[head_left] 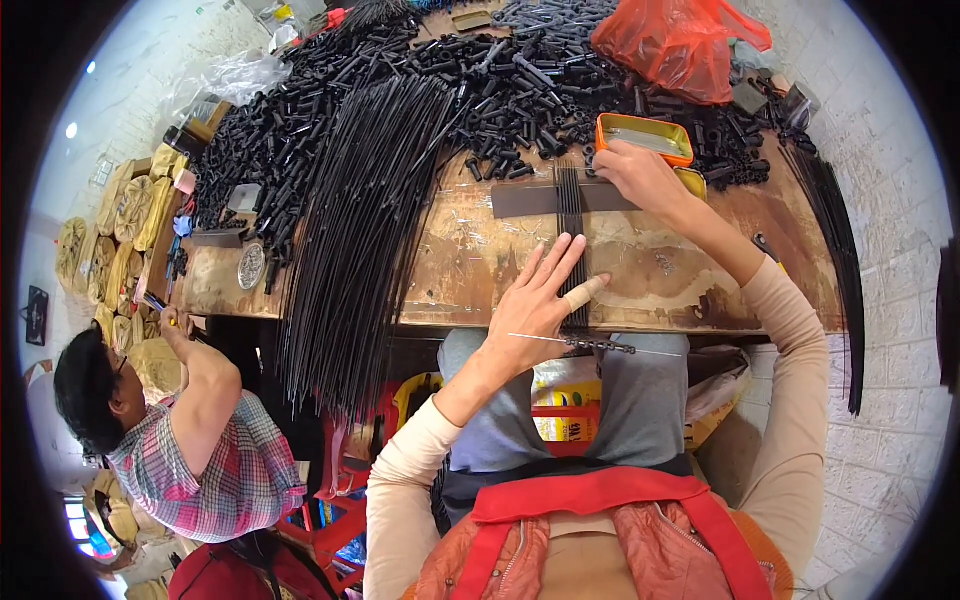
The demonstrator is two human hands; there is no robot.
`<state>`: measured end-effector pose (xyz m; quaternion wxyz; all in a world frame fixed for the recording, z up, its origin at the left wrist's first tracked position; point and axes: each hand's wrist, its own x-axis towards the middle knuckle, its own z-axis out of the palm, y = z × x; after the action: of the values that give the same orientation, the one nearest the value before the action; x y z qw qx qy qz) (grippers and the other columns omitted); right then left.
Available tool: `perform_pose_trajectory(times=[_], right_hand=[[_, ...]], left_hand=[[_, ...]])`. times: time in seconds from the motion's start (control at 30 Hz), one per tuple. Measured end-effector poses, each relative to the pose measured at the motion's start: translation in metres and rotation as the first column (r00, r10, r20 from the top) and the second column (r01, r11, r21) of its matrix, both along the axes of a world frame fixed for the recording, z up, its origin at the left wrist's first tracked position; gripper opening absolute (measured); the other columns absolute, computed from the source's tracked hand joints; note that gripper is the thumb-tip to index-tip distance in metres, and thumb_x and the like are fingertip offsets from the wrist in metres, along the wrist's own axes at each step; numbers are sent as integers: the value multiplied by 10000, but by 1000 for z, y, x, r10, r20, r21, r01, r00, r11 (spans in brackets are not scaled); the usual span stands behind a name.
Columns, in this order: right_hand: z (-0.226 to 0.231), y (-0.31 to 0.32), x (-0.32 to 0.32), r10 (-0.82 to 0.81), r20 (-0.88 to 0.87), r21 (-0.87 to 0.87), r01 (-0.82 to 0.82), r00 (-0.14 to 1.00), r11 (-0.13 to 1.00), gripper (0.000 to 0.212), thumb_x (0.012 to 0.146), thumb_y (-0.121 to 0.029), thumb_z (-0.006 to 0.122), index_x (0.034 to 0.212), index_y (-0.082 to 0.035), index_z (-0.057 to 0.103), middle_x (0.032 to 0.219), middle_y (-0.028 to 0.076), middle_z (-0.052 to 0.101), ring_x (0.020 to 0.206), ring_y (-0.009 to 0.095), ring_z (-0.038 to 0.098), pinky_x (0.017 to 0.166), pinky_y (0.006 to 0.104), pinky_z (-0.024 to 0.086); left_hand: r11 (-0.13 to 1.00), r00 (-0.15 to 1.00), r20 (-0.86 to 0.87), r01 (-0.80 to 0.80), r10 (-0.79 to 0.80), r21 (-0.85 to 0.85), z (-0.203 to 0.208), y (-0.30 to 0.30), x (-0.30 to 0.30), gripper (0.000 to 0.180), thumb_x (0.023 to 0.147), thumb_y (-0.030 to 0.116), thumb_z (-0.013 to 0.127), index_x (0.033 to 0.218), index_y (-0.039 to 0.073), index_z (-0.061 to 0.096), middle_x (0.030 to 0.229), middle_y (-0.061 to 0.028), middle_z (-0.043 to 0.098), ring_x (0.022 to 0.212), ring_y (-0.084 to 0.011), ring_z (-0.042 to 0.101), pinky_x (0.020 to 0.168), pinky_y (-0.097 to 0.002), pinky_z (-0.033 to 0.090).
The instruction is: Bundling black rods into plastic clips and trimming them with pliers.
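Observation:
My left hand (540,295) lies flat with its fingers stretched across a narrow row of thin black rods (569,200). A beige bandage (584,292) wraps one of its digits. By the table's near edge, a thin silver wire (655,351) crosses the rods' near ends, with small black pieces (600,346) along it. My right hand (640,178) is at the near left corner of an orange-rimmed tin (690,148), close to the rods' far ends. Its fingertips are pinched together; whatever they hold is too small to make out. Under the rods runs a flat dark strip (515,202).
A big sheaf of black rods (360,220) overhangs the table (450,290) on the left. Black tubular parts (530,90) are heaped behind, beside a red plastic bag (680,45). More rods (835,250) hang off the right edge. A co-worker (200,430) sits at left.

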<state>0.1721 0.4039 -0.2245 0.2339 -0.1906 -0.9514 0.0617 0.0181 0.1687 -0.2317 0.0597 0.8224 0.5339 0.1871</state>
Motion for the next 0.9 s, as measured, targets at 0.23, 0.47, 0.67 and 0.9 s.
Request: perform_pose_trajectory(times=[0.23, 0.47, 0.67, 0.9], right_hand=[[-4, 5, -4, 123, -87, 60, -119, 989, 991, 129, 808, -21, 605, 933, -12, 635, 854, 123, 596, 825, 330, 611, 714, 411, 485], [-6, 2, -8, 90, -113, 92, -79, 990, 993, 83, 795, -39, 609, 874, -22, 630, 829, 114, 591, 809, 319, 610, 701, 416, 487], [-6, 2, -4, 118, -124, 157, -98, 985, 983, 68, 783, -40, 608, 848, -22, 619, 813, 112, 586, 804, 318, 604, 687, 425, 484], [-9, 3, -12, 111, -118, 121, -97, 987, 988, 114, 804, -47, 639, 915, -22, 639, 842, 112, 605, 829, 311, 610, 711, 395, 492]], left_hand=[[1000, 1000, -24, -11, 12, 2, 0, -1, 0, 761, 727, 420, 749, 1409, 225, 474, 1551, -200, 219, 1436, -359, 222, 1164, -466, 217], [1000, 1000, 1, -8, 8, 21, -3, 0, 0, 782, 713, 405, 753, 1420, 231, 466, 1549, -194, 232, 1431, -360, 234, 1167, -454, 220], [1000, 1000, 8, -5, 5, 28, -2, 0, 0, 803, 701, 396, 761, 1427, 233, 458, 1545, -193, 243, 1422, -363, 256, 1165, -450, 228], [1000, 1000, 22, 1, -2, 12, -3, 0, -1, 814, 698, 383, 767, 1432, 230, 451, 1546, -191, 241, 1420, -356, 263, 1164, -449, 235]])
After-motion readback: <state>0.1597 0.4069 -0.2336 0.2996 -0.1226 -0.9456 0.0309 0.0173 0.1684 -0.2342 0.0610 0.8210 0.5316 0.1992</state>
